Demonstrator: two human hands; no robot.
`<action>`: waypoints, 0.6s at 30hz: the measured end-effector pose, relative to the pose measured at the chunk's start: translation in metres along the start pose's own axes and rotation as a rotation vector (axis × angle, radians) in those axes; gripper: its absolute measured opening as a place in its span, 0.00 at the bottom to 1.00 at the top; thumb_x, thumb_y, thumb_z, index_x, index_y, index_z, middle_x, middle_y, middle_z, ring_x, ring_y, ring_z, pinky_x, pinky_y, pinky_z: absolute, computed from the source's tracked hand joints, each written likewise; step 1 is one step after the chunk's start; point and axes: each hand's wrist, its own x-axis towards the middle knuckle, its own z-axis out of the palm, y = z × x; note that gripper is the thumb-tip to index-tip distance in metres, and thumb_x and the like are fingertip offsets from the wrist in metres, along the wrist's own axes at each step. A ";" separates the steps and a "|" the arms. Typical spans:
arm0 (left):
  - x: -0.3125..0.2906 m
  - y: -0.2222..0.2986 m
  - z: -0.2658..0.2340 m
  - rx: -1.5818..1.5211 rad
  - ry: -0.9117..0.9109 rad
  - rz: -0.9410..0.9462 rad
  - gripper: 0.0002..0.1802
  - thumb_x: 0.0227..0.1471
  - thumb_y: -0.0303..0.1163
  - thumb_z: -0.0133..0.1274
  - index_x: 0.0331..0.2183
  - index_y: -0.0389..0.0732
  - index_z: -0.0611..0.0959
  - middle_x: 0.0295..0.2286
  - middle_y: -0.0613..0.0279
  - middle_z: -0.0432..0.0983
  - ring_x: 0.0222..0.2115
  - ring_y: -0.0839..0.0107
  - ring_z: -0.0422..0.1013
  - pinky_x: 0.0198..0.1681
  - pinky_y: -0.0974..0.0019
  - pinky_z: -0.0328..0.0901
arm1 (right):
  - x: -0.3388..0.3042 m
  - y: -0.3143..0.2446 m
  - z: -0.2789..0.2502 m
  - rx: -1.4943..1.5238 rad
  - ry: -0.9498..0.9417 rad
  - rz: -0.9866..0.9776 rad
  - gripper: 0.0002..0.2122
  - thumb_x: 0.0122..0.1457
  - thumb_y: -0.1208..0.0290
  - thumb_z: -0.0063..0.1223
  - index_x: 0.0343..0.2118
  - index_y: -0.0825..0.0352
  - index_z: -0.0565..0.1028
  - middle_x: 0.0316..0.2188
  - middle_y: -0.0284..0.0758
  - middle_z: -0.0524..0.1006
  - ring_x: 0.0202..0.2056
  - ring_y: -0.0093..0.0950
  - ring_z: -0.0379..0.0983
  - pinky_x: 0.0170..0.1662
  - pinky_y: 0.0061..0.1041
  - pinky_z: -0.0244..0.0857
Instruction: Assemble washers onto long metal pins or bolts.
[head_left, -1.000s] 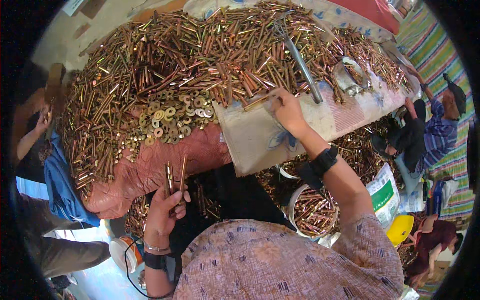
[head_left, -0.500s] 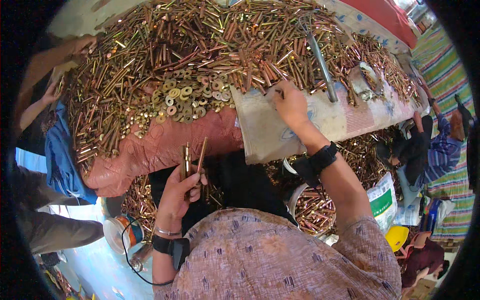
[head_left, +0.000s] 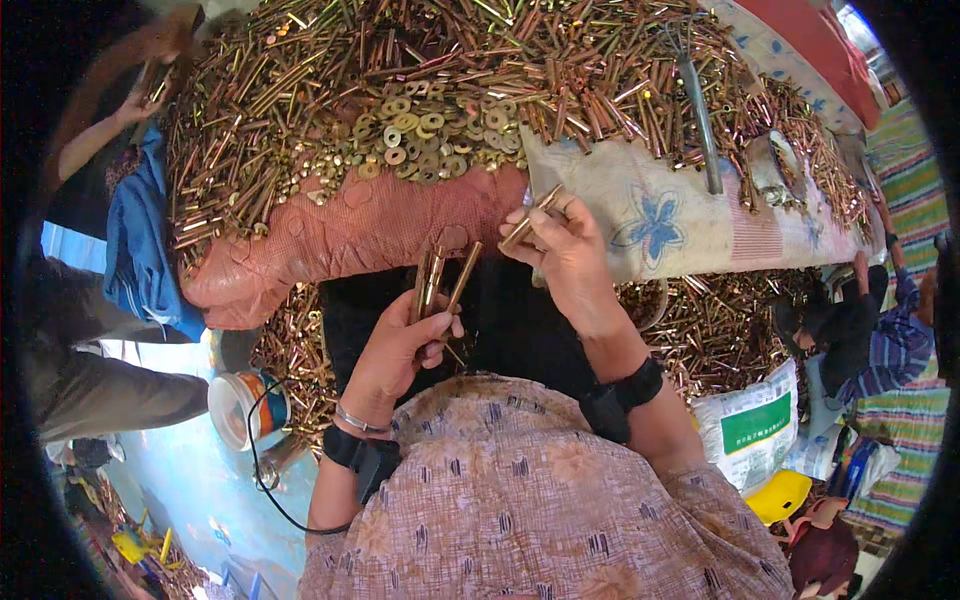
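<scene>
My left hand [head_left: 392, 352] is closed around a few brass-coloured metal rods [head_left: 431, 283], which point up from its grip. One thinner coppery rod [head_left: 465, 277] leans outward between thumb and fingers. To the right and a little higher, my right hand [head_left: 575, 250] pinches a short brass-coloured metal tube [head_left: 531, 217], tilted up to the right. The two hands are apart, above my dark-clothed lap. Beyond them lie flat washers [head_left: 405, 122] and small nuts [head_left: 315, 180] in a heap on a red padded cloth [head_left: 340, 230].
A wide pile of metal rods [head_left: 480, 50] covers the work surface. On the pale cloth [head_left: 600, 175] at right rest a grey-handled tool [head_left: 700, 120] and a tape roll [head_left: 775, 170]. A white bucket [head_left: 230, 412] stands lower left. Another person's hand [head_left: 140, 105] is far left; others sit at right.
My right hand has come from the pile's edge toward my left hand, and a metal tube now shows in its fingers. My left hand still holds its rods. The view has shifted.
</scene>
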 end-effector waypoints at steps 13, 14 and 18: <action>-0.004 -0.004 -0.005 0.044 0.047 -0.006 0.12 0.46 0.27 0.53 0.35 0.40 0.70 0.22 0.65 0.70 0.14 0.83 0.57 0.15 0.80 0.52 | -0.001 0.015 0.016 -0.031 -0.070 0.156 0.04 0.56 0.75 0.44 0.34 0.64 0.65 0.29 0.36 0.74 0.32 0.29 0.73 0.38 0.33 0.69; -0.004 -0.004 -0.006 0.028 0.036 -0.007 0.11 0.47 0.27 0.52 0.35 0.40 0.70 0.22 0.65 0.70 0.14 0.83 0.56 0.15 0.80 0.52 | -0.002 0.015 0.017 -0.024 -0.072 0.159 0.04 0.56 0.74 0.45 0.34 0.64 0.66 0.29 0.36 0.74 0.33 0.30 0.73 0.38 0.33 0.68; -0.003 -0.005 -0.004 -0.079 0.010 0.015 0.10 0.49 0.28 0.49 0.36 0.40 0.69 0.23 0.64 0.69 0.16 0.82 0.57 0.17 0.79 0.54 | -0.002 0.014 0.018 -0.039 -0.112 0.216 0.05 0.56 0.72 0.47 0.35 0.65 0.67 0.31 0.36 0.73 0.34 0.31 0.72 0.39 0.33 0.67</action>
